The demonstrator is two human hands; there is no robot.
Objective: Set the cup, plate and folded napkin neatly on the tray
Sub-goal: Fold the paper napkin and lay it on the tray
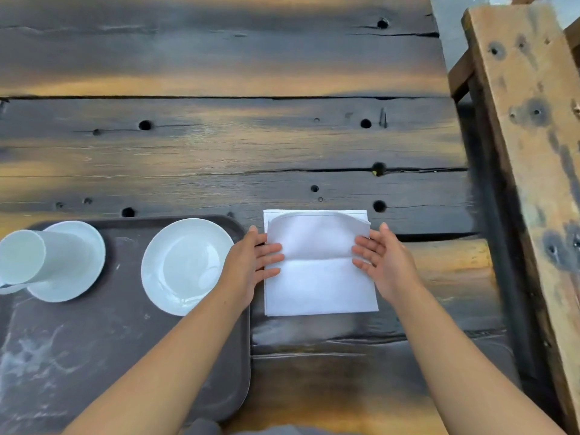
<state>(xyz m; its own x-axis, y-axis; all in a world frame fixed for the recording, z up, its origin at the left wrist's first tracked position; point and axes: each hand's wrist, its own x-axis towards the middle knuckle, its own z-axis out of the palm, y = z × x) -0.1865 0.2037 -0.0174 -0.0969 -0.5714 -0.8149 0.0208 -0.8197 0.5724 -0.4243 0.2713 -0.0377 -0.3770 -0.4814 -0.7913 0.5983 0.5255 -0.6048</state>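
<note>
The dark tray (125, 356) already carried the plate (185, 266) and the cup (37, 259) on its saucer (84, 274), while the half-folded napkin (320, 284) lay on the table (219, 152) beside it, the left hand (251, 265) and right hand (383, 262) pressing its sides with open fingers.

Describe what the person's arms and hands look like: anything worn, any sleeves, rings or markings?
Both forearms are bare, with no sleeves in view. The left hand and right hand wear no gloves, and no rings, watch or bracelet show. Fingernails look short and unpainted.
</note>
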